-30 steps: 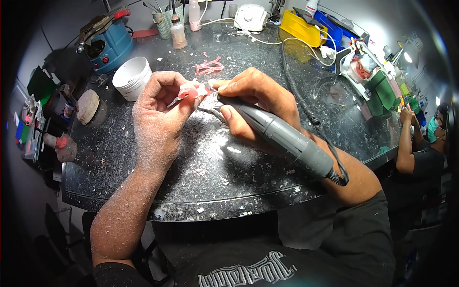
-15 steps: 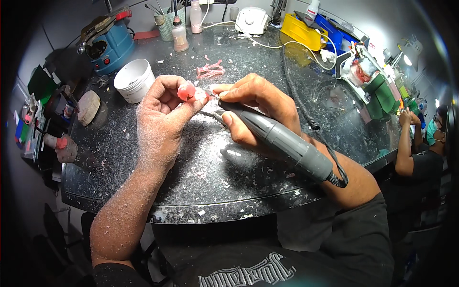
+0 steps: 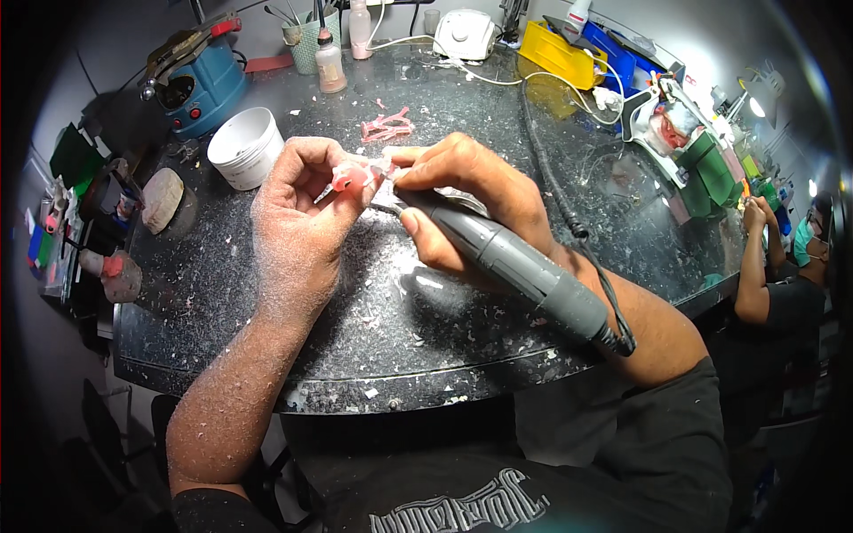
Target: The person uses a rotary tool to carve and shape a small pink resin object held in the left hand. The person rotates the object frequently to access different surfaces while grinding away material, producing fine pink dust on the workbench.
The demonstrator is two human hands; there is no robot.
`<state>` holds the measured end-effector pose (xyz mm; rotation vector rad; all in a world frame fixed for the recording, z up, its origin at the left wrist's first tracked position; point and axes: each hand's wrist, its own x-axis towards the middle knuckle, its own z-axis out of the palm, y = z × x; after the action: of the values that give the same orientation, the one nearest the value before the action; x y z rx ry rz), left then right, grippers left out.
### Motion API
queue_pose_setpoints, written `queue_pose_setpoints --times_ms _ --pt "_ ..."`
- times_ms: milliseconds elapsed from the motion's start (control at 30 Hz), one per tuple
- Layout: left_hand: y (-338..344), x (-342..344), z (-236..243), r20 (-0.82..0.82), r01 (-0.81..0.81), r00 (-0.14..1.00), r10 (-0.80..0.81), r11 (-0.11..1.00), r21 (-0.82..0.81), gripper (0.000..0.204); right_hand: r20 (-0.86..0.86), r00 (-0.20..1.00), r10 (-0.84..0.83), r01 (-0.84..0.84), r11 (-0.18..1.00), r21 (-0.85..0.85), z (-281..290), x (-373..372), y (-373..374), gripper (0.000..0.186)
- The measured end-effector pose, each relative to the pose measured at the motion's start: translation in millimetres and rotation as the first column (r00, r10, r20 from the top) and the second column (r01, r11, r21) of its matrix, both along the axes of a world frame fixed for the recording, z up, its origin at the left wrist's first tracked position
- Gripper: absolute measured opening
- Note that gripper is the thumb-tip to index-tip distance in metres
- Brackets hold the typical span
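My left hand (image 3: 298,218), coated in fine pale dust, pinches a small pink and white denture (image 3: 345,178) between thumb and fingers. A thick dark grey rotary handpiece (image 3: 511,258) lies in my right hand (image 3: 484,178), gripped near its front end. Its tip meets the denture's right side; whether it touches is hidden by the fingers. A coiled cord runs off the handpiece's rear end beside my right forearm. Both hands are held over the dusty black worktop (image 3: 400,355). Just beyond them lie thin branching pink scraps (image 3: 386,126).
A white tub (image 3: 244,151) stands left of my hands, near a pale round block (image 3: 163,201). Farther back are a blue machine (image 3: 209,98), a dropper bottle (image 3: 330,64) and a white control box (image 3: 465,35). Yellow bins (image 3: 555,55) stand back right. Another person (image 3: 782,275) works at far right.
The denture has been turned in my left fingers, showing a different side. My right hand and the handpiece have shifted slightly left. The view has moved a little.
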<state>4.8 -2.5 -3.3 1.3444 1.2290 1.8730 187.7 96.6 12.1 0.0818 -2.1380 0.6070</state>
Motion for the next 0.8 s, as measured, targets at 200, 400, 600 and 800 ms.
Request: queue_pose_setpoints --times_ms 200,400,600,800 --pt "-1.6 2.9 -0.4 -0.026 0.027 0.999 -0.025 0.997 0.077 0.021 -0.048 0.999 -0.006 0.005 1.000 -0.028 -1.2 -3.3 -1.7 0.030" --pt "-2.0 3.4 -1.8 -0.177 -0.057 0.981 0.084 0.986 0.154 0.023 -0.130 0.991 -0.014 0.016 1.000 0.009 -2.4 -6.9 1.1 0.032" --pt "0.9 -2.9 -6.9 -0.219 -0.033 0.973 0.078 0.979 0.202 0.025 -0.131 0.991 0.006 -0.003 1.000 0.023 -1.6 -4.0 3.0 0.032" --pt "0.0 -5.5 -5.8 -0.214 -0.010 0.975 0.061 0.973 0.231 0.024 -0.182 0.983 0.014 -0.017 1.000 -0.017 -1.2 -6.5 1.5 0.032"
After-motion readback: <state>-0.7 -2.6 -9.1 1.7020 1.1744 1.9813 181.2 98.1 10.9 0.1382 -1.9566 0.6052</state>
